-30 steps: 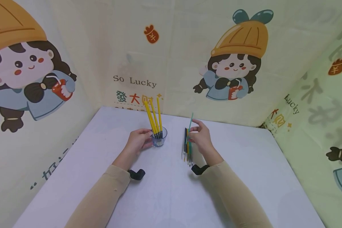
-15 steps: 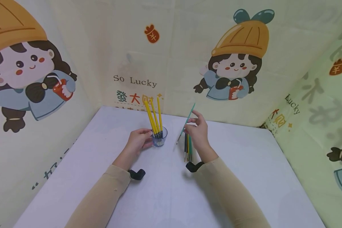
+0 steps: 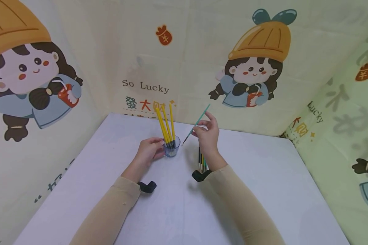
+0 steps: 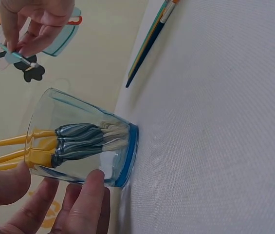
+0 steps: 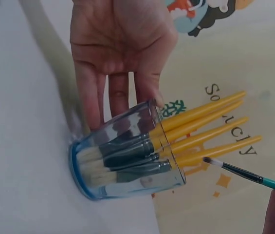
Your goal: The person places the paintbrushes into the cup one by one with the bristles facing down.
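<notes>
My left hand (image 3: 148, 151) holds the side of a clear glass cup (image 3: 171, 153) with a blue base, which stands on the table. Thumb near the rim and fingers lower down are seen in the left wrist view. Several yellow-handled paintbrushes (image 5: 215, 129) lean in the cup, bristles down. Between thumb and fingertips my right hand (image 3: 209, 137) pinches a thin teal paintbrush (image 3: 202, 115). This brush is tilted, its bristle end low and just right of the cup's rim, apart from it. In the right wrist view its tip (image 5: 212, 161) appears before the yellow handles.
A bunch of thin paintbrushes (image 3: 202, 165), dark, yellow and green, lies on the white table (image 3: 171, 211), partly hidden under my right hand and wrist. Behind the table hangs a printed cloth (image 3: 193, 75). Black wrist mounts (image 3: 148, 187) sit at both cuffs.
My right hand has lifted the teal paintbrush from the bunch and moved it left and up toward the cup, tilting it more. My left hand has stayed at the cup.
</notes>
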Tool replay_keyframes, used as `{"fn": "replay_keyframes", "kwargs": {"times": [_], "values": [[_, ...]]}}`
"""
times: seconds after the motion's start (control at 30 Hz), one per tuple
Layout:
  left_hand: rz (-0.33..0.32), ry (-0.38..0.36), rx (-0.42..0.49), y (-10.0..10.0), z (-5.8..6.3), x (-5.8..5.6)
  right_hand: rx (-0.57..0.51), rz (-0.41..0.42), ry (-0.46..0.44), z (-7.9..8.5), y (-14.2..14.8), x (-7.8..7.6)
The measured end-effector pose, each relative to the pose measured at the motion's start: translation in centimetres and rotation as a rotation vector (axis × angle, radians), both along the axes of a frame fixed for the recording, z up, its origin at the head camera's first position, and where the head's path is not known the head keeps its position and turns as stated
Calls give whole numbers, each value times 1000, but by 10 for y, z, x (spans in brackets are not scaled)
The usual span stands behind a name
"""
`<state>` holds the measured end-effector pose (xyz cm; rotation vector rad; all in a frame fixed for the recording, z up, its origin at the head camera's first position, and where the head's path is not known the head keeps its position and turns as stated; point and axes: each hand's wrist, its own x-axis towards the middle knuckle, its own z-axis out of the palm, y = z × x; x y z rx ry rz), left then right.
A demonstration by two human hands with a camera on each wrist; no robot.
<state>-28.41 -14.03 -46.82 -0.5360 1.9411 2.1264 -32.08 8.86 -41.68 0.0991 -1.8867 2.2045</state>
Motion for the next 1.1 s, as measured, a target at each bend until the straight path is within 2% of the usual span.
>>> {"fn": "replay_keyframes", "kwargs": {"times": [0.2,0.43,1.1], "values": [[1,17,3,0,0,0,-13,8,27,0,-9,-1],[2,15,-1,0,-1,0,39,25,39,-8,-18,-4],[3,28,-10,0,-2,-1,196,95,-20,-30,-33,-8]]}}
